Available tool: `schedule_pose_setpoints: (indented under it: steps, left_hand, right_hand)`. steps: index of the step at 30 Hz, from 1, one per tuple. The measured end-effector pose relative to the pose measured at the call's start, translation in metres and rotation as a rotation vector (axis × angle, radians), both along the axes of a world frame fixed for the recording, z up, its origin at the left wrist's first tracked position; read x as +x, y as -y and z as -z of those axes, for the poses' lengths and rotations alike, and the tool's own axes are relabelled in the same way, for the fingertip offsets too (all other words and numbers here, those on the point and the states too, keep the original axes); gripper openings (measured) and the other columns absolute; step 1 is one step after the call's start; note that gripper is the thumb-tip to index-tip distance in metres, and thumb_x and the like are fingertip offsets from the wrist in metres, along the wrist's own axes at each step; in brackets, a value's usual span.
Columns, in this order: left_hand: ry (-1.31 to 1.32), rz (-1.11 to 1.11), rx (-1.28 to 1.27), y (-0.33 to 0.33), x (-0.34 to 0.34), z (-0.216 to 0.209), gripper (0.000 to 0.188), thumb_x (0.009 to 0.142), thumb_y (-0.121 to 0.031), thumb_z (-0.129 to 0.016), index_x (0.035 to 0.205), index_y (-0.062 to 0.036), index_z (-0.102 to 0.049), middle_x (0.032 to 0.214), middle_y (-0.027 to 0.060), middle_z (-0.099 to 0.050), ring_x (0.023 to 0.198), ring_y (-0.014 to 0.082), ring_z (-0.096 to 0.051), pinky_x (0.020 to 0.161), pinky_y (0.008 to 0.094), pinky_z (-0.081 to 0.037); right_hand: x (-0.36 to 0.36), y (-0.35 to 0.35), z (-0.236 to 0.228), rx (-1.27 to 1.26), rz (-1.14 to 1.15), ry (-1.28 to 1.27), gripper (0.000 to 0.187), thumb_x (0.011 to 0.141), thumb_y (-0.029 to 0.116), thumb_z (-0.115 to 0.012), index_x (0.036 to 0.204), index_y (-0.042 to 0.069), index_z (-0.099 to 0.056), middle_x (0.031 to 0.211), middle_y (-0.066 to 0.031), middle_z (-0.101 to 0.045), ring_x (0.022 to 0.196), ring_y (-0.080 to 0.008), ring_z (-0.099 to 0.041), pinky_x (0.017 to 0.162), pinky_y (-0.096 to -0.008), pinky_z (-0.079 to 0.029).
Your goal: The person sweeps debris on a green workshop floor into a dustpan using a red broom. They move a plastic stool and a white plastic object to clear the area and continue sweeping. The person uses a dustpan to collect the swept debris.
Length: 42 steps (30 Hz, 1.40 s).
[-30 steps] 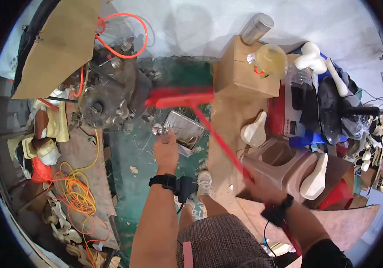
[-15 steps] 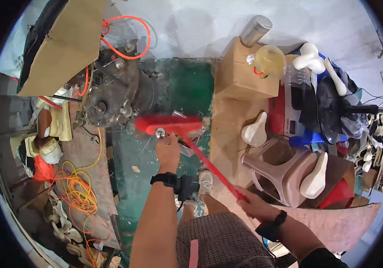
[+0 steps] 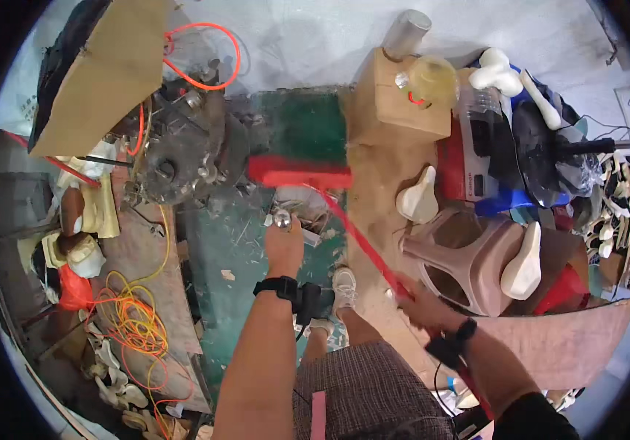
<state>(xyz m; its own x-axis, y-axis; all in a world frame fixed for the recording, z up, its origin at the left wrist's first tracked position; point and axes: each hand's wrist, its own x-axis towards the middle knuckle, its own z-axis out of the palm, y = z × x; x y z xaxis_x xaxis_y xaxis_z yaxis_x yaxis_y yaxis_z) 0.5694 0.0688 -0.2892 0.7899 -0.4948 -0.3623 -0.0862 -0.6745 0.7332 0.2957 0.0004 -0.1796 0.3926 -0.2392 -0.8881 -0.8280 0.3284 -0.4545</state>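
Note:
A red broom (image 3: 300,174) stretches from my right hand up to the far part of the green floor, its wide head blurred by motion. My right hand (image 3: 430,304) is closed round its red handle. My left hand (image 3: 284,246) grips an upright handle, of which a shiny round metal end (image 3: 282,219) shows above the fist; the fist hides the rest. Just beyond that hand, a heap of pale scraps (image 3: 304,205) lies below the broom head, perhaps in a pan, though I cannot tell. Small shavings and bits are scattered on the green floor (image 3: 223,315).
A dark, greasy machine (image 3: 183,161) stands at the far left, near a tangle of orange and yellow hose (image 3: 131,323). On the right are a cardboard box (image 3: 399,110), a brown plastic stool (image 3: 469,257) and several pale shoe-last-like shapes (image 3: 417,196).
The broom head has moved away from me and to the right, off my left fist, uncovering the heap of scraps. My right hand has shifted slightly up and right along with the handle.

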Motion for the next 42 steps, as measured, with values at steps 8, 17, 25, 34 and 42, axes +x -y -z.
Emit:
schedule_pose_setpoints:
  steps: [8, 17, 25, 34, 42]
  left_hand:
    - [-0.054, -0.004, -0.002, 0.02, -0.01, -0.017, 0.032, 0.084, -0.027, -0.057, 0.078, 0.0036, -0.061, 0.071, 0.0226, -0.061, 0.072, 0.0377, -0.061, 0.063, 0.0428, -0.046]
    - [-0.147, -0.1, -0.071, -0.084, -0.012, -0.017, 0.028, 0.09, -0.025, -0.051, 0.082, 0.0006, -0.06, 0.075, 0.0134, -0.06, 0.069, 0.0203, -0.053, 0.064, 0.0359, -0.041]
    - [-0.235, -0.3, -0.038, -0.211, -0.027, -0.031, 0.031, 0.089, -0.021, -0.057, 0.103, 0.0062, -0.061, 0.093, 0.0117, -0.063, 0.084, 0.016, -0.057, 0.074, 0.0299, -0.046]
    - [-0.304, -0.485, 0.123, -0.324, -0.046, -0.075, 0.033, 0.088, -0.018, -0.057, 0.11, 0.0064, -0.058, 0.102, 0.0127, -0.062, 0.091, 0.0168, -0.056, 0.079, 0.027, -0.045]
    - [-0.212, -0.357, 0.205, -0.423, -0.056, -0.075, 0.028, 0.088, -0.018, -0.057, 0.103, 0.0065, -0.061, 0.095, 0.011, -0.062, 0.085, 0.0159, -0.055, 0.074, 0.0307, -0.044]
  right_hand:
    - [0.03, -0.04, 0.062, -0.086, -0.005, 0.019, 0.048, 0.088, 0.016, -0.048, 0.134, 0.011, -0.036, 0.076, -0.0109, -0.055, 0.05, -0.0193, -0.051, 0.043, -0.0341, -0.042]
    - [0.018, 0.015, -0.019, -0.174, -0.158, 0.014, 0.051, 0.089, 0.019, -0.049, 0.137, 0.016, -0.034, 0.072, -0.0127, -0.055, 0.054, -0.0185, -0.054, 0.048, -0.0322, -0.046]
    - [0.051, 0.093, 0.178, -0.682, -0.487, -0.077, 0.038, 0.084, 0.014, -0.046, 0.121, 0.007, -0.046, 0.071, -0.0207, -0.061, 0.067, -0.0375, -0.061, 0.061, -0.0466, -0.048]
    - [-0.032, -0.053, 0.036, -0.142, -0.384, -0.006, 0.057, 0.086, 0.016, -0.05, 0.139, 0.022, -0.03, 0.092, -0.0269, -0.061, 0.082, -0.0411, -0.061, 0.071, -0.0472, -0.049]
    - [0.002, -0.031, 0.033, -0.165, -0.081, -0.218, 0.064, 0.082, 0.007, -0.054, 0.139, 0.011, -0.027, 0.095, -0.0257, -0.061, 0.08, -0.0407, -0.061, 0.071, -0.0438, -0.049]
